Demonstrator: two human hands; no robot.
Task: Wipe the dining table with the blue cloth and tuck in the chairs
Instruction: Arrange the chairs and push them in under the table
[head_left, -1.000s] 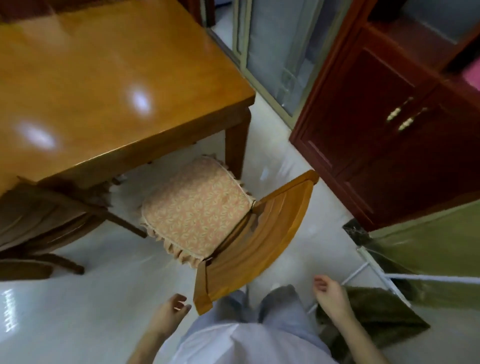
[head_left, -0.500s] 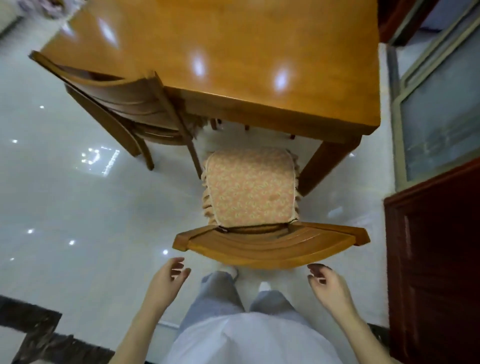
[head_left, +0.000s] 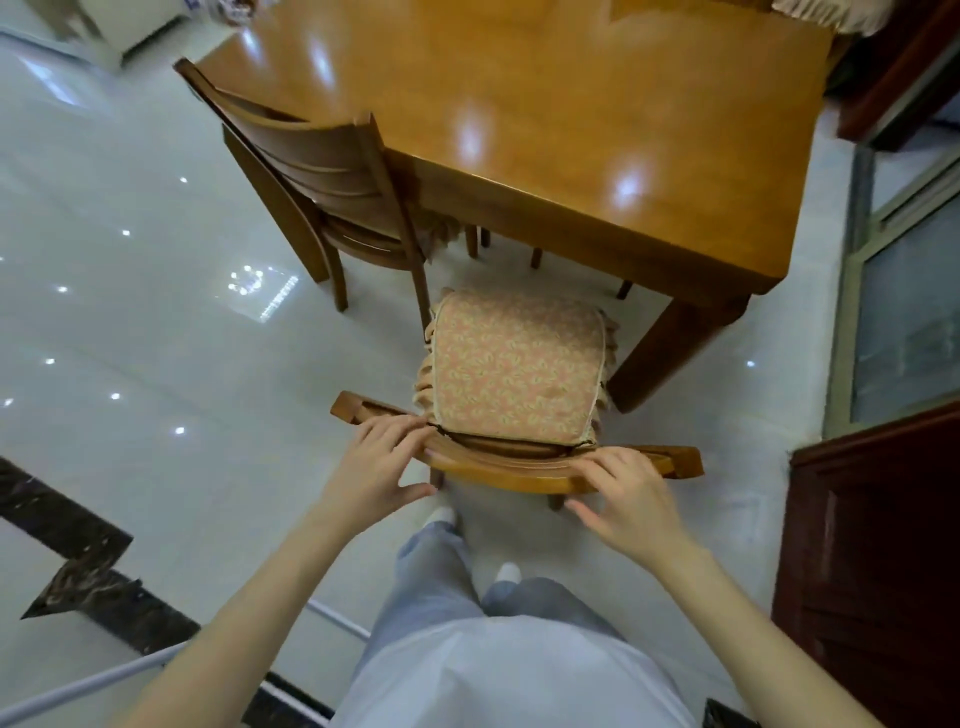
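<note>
The chair (head_left: 511, 470) that needs tucking stands pulled out from the dining table (head_left: 571, 130), on the person's side of it, with its cushion (head_left: 514, 369) facing the table and only the cushion's front edge reaching the tabletop's rim. Its back rail runs roughly parallel to that near edge, so the table lies straight ahead of the fingers, across the seat. The left hand (head_left: 382, 462) and the right hand (head_left: 623, 493) sit at opposite ends of the rail, about equally far from the table. On each, the fingers bend over the top and the thumb spreads underneath in a loose clasp rather than a hard squeeze. A straight push towards the table looks like the next move. The table leg (head_left: 670, 353) stands just beside the seat on the right-hand side, so I'd guess any drift that way would catch it. Another chair (head_left: 322, 166) is already tucked in further along the same edge.
</note>
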